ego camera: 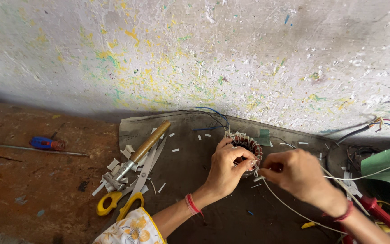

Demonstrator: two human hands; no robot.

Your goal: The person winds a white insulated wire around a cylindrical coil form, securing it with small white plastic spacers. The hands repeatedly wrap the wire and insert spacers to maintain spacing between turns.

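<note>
Desk [32, 190] of scuffed brown wood under a paint-flecked wall, where on a dark mat [190, 180] we steady a ring-shaped copper-wound coil [248, 145], opening tilted toward us, left hand [227, 168] curled around its rim, right hand [294, 174] pinching white cord [290, 208] beside it.

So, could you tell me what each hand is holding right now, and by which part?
The left hand grips the round copper-wound motor coil by its near rim. The right hand pinches a thin white cord close to the coil.
</note>
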